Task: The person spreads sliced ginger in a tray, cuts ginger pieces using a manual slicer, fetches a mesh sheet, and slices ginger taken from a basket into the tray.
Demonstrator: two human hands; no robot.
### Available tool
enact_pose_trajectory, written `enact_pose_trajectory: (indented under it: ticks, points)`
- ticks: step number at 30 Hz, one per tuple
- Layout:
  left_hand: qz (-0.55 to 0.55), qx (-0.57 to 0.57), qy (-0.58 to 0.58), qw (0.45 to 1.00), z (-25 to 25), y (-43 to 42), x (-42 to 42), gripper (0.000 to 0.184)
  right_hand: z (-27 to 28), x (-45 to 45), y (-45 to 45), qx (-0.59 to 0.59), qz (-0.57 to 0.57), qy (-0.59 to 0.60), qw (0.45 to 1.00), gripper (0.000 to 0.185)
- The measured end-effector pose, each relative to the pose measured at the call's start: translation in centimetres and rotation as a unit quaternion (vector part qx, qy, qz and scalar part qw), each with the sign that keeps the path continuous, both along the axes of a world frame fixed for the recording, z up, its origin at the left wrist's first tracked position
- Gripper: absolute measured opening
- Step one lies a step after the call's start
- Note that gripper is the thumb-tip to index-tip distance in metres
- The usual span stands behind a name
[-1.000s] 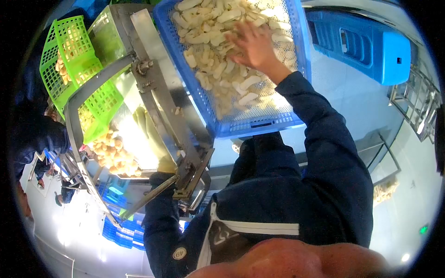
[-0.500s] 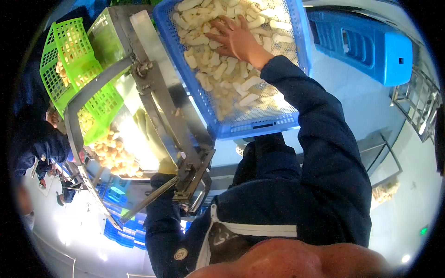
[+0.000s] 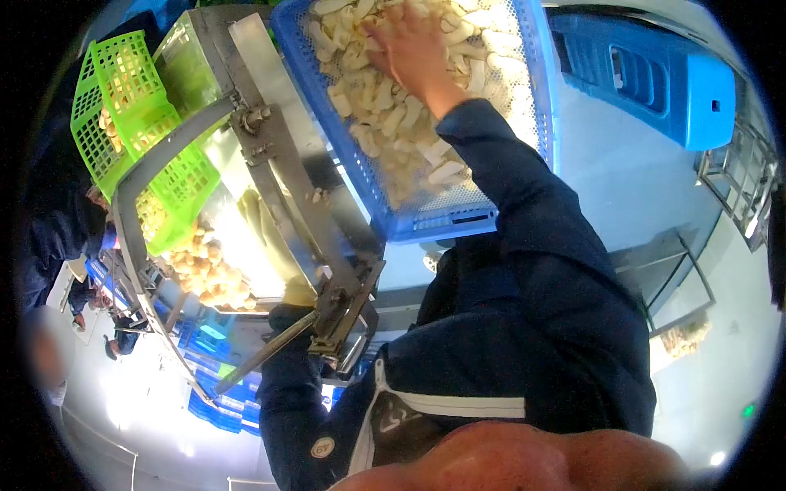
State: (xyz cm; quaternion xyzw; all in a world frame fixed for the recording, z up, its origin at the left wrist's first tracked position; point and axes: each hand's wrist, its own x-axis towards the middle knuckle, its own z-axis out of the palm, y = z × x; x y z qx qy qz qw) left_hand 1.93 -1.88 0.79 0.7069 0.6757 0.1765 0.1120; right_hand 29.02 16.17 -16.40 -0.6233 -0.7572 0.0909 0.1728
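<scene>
My bare right hand (image 3: 409, 49) lies over pale sliced pieces, which look like mushroom slices (image 3: 385, 106), with its fingers spread and gripping nothing. The slices are scattered across a blue perforated basket (image 3: 446, 229). My left hand (image 3: 260, 222), in a yellowish glove, is on the bright tray of a metal machine (image 3: 266, 176). Its fingers look stretched out, though a metal bar and glare hide part of it. Beside that hand sits a heap of small tan whole pieces, seemingly mushrooms (image 3: 205, 266), near a tipped green basket (image 3: 135, 123).
A blue plastic stool (image 3: 655, 90) lies at the right, with a metal rack (image 3: 737, 180) beyond it. The machine's curved handle (image 3: 127, 204) arches over the left side. Co-workers in dark clothes (image 3: 61, 237) are at the far left, and blue crates (image 3: 217, 401) are stacked lower down.
My right hand has slid up and slightly left over the slices, toward the far end of the basket. The gloved left hand has hardly moved.
</scene>
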Motion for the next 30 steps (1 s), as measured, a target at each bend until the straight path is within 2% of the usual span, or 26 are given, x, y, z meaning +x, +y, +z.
enact_pose_trajectory:
  ticks: [4,6,7,9,10,12,13,15,16,18,23,26,29,30]
  points:
    - [-0.081,0.084,0.056,0.992,0.6,1.5,1.5,0.048,-1.1,-2.6,-2.1,-0.044,0.103,-0.033,0.993,0.05]
    - [0.067,0.017,-0.053,0.996,1.2,1.7,1.9,0.05,-1.3,-2.8,-3.5,-0.055,0.131,-0.013,0.99,0.049]
    - [0.21,-0.068,-0.167,0.961,3.3,2.9,3.9,0.052,-0.9,-3.1,-2.9,-0.076,0.129,-0.012,0.989,0.047]
    - [0.239,-0.119,-0.164,0.95,2.8,2.4,3.2,0.055,-1.6,-3.9,0.2,0.004,0.072,-0.006,0.997,0.047]
    - [0.127,-0.083,-0.049,0.987,0.1,0.4,0.1,0.057,-1.5,-4.0,1.8,0.046,0.043,-0.003,0.998,0.047]
    - [-0.027,-0.001,0.077,0.997,-0.1,0.2,-0.3,0.059,3.7,-2.9,4.1,-0.051,0.082,0.053,0.994,0.05]
    - [-0.065,0.045,0.084,0.993,1.8,1.8,2.3,0.059,5.3,-2.6,4.7,-0.099,0.101,0.078,0.987,0.052]
    - [-0.106,0.098,0.093,0.985,1.8,2.5,2.7,0.059,0.3,-4.3,2.5,-0.033,0.118,0.002,0.992,0.049]
    - [-0.107,0.106,0.097,0.984,-0.1,1.8,0.9,0.06,-1.9,-5.0,1.5,0.002,0.129,-0.038,0.991,0.048]
    - [-0.105,0.105,0.095,0.984,-0.8,1.1,0.3,0.061,-1.9,-3.9,-0.1,-0.011,0.146,-0.045,0.988,0.048]
    - [-0.082,0.079,0.077,0.991,-0.1,1.1,0.2,0.062,-2.6,3.6,-2.6,-0.011,0.107,-0.079,0.991,0.049]
    - [-0.065,0.061,0.072,0.993,-0.3,0.9,0.0,0.062,-1.5,8.7,-1.8,-0.01,0.004,-0.07,0.998,0.049]
    - [-0.06,0.055,0.07,0.994,-0.5,0.9,-0.1,0.062,1.2,8.6,-2.9,-0.062,-0.014,-0.097,0.993,0.048]
    - [-0.058,0.052,0.069,0.995,-0.6,0.9,-0.1,0.061,0.8,8.0,-4.0,-0.066,0.041,-0.08,0.994,0.048]
